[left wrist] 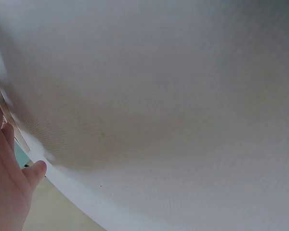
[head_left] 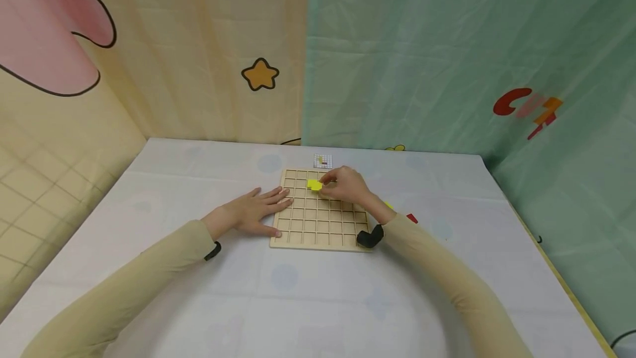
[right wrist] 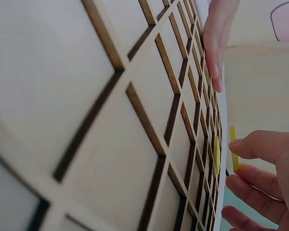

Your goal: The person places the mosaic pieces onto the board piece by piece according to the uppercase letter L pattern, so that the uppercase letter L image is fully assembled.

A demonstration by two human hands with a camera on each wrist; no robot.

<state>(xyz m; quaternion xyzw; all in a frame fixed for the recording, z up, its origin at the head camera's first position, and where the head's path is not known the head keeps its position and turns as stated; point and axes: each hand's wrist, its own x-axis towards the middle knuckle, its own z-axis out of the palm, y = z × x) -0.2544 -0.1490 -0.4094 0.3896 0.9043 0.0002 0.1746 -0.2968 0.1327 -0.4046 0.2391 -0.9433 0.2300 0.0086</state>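
One pink shape (head_left: 59,32), outlined in black, marks the patterned curtain at far left. Below it a beige left sleeve (head_left: 129,286) reaches in over the white surface (head_left: 278,319), with a black band (head_left: 212,251) at the cuff. The left hand (head_left: 250,213) lies palm down, its fingers straight, spread and grasping nothing, their tips and the thumb resting on the left edge of a wooden grid board (head_left: 320,236). On the curtain behind, an orange star (head_left: 260,74) is printed.

The board lies flat on the surface, divided by raised strips into square cells. Toward its far side one yellow tile (right wrist: 216,155) sits on the grid (exactly which cell, I cannot tell). A small printed card (head_left: 323,161) lies just beyond the board's far edge. Right of that tile, the right hand (head_left: 346,185) has its fingers bent in a pinch, holding a second tile (right wrist: 232,134), also yellow, on edge and just beside the first in the right wrist view.

A black wrist device (head_left: 370,236) shows over the board's near right corner. Past the right wrist lie a partly hidden yellow piece (head_left: 389,205) and a red piece (head_left: 412,218), the right sleeve (head_left: 462,291) running back toward the near edge.
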